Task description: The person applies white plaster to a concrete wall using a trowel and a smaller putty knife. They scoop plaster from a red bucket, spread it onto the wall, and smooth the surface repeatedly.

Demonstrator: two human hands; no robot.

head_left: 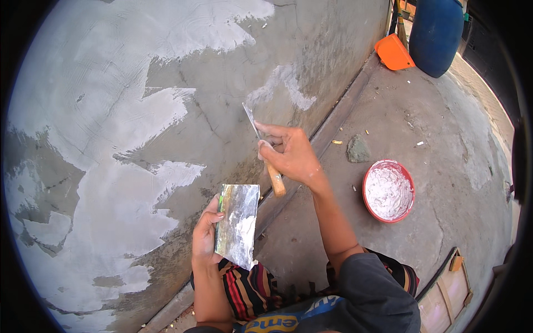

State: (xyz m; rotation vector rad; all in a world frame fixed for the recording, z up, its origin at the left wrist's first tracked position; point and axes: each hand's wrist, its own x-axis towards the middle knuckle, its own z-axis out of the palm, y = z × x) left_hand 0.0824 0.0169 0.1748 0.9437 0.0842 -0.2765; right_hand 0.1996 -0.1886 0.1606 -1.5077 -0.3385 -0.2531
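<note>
Right hand [291,155] clamped on knife [262,149] handle, blade at wall [111,111] – spreading step, likely; left hand [206,236] grips putty-smeared plate [239,225] low by the wall – next move probably needs a reload from plate, bowl [388,190] sits apart

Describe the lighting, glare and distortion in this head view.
Head view: even daylight, soft shadows only; a bright sheen on the metal plate in the left hand; the thin blade of the putty knife in the right hand is sharp, not blurred; fisheye bends the wall and curb toward the rim, with black corners; the white paste in the red bowl looks nearly washed out.
</note>
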